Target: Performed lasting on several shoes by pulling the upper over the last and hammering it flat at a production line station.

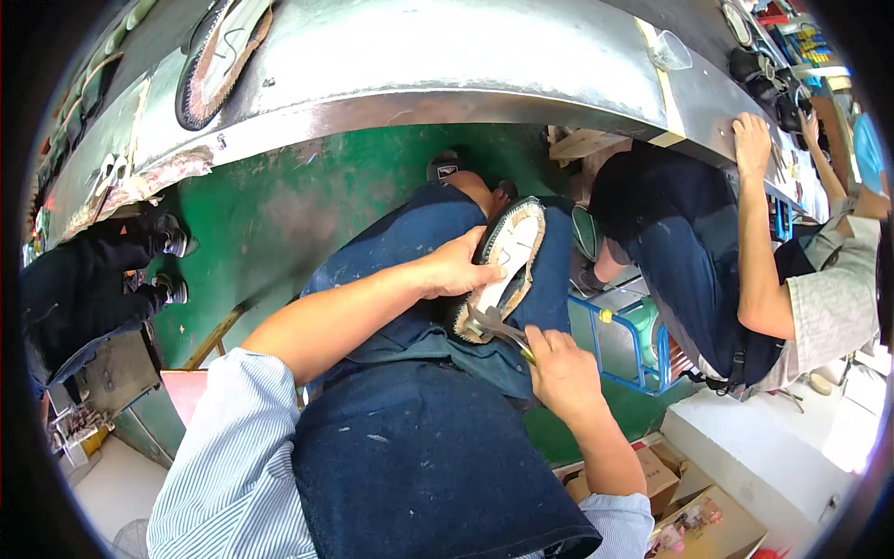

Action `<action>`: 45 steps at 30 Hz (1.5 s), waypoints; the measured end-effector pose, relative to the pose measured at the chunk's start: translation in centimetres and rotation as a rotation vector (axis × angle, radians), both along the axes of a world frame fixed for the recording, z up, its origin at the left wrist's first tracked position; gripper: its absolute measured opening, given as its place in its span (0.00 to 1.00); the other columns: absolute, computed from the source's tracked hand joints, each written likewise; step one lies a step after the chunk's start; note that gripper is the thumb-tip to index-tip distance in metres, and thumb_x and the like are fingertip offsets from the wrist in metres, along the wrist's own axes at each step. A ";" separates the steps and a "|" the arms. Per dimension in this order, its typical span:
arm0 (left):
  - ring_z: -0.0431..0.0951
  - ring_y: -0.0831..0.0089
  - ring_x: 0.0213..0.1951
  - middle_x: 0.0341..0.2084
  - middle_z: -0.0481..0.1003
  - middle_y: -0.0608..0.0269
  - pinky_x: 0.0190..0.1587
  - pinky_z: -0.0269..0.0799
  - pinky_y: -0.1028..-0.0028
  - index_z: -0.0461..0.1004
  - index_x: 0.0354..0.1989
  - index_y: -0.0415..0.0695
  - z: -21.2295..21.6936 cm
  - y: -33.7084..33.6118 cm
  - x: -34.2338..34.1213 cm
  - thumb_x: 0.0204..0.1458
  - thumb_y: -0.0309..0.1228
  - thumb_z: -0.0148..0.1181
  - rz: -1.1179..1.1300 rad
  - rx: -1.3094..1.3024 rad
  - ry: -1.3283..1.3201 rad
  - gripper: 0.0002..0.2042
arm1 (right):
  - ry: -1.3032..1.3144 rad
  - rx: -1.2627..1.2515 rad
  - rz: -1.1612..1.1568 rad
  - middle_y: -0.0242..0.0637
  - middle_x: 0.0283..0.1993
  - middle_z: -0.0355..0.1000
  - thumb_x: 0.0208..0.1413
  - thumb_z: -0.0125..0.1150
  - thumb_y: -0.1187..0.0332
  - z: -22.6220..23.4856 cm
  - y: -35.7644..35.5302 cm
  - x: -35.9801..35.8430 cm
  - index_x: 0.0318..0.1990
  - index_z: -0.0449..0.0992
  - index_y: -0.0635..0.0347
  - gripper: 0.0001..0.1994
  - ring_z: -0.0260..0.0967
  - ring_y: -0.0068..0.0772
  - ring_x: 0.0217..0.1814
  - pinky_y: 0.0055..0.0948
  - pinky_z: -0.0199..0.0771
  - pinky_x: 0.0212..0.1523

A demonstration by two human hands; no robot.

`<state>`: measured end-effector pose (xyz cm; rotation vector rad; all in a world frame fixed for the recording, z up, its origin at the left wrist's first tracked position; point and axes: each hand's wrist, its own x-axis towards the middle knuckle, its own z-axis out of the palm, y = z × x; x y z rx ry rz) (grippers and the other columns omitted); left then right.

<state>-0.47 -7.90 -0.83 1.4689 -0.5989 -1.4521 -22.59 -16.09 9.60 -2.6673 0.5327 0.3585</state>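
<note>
Head view: I'm watching the left hand (456, 270) gripping the edge of a shoe sole (503, 265) that is lying on the denim-aproned lap (419, 438), while the right hand (559, 368) is closing around pliers (498, 328) biting at the sole's lower rim. Beyond the knees, a grey metal surface (447, 56) is carrying another sole (219, 56); a neighbouring person's hand (752, 140) is resting on its edge.

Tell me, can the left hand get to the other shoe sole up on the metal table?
Probably not right now. The left hand is busy holding the shoe sole on the lap, and the other sole lies far off on the metal table.
</note>
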 end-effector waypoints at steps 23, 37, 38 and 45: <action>0.57 0.49 0.66 0.61 0.57 0.31 0.66 0.55 0.61 0.38 0.68 0.30 -0.2 2.7 -1.3 0.49 0.37 0.66 -0.226 -0.027 -0.544 0.47 | -0.185 0.656 -0.616 0.43 0.31 0.75 0.65 0.49 0.57 -5.5 2.0 -3.7 0.44 0.73 0.65 0.17 0.76 0.36 0.36 0.34 0.75 0.40; 0.57 0.56 0.69 0.67 0.58 0.49 0.70 0.50 0.62 0.44 0.71 0.39 1.5 6.6 2.8 0.50 0.51 0.60 0.090 -0.422 0.892 0.46 | -0.522 1.140 -1.141 0.40 0.32 0.74 0.70 0.38 0.50 -9.1 2.6 -5.5 0.48 0.70 0.65 0.24 0.65 0.18 0.22 0.15 0.56 0.16; 0.57 0.56 0.69 0.68 0.56 0.46 0.69 0.52 0.70 0.33 0.73 0.35 0.0 6.8 1.9 0.46 0.40 0.67 -0.015 -0.416 0.449 0.54 | -0.519 1.140 -1.147 0.40 0.32 0.74 0.70 0.38 0.50 -9.1 2.5 -5.5 0.48 0.70 0.65 0.24 0.65 0.18 0.22 0.15 0.56 0.16; 0.63 0.52 0.65 0.63 0.60 0.32 0.65 0.58 0.69 0.32 0.72 0.32 5.4 5.5 -1.8 0.42 0.41 0.73 -0.408 0.126 -0.323 0.58 | -0.560 1.108 -0.992 0.36 0.37 0.72 0.65 0.52 0.63 -8.1 3.2 -6.0 0.51 0.67 0.68 0.16 0.72 0.26 0.32 0.20 0.68 0.27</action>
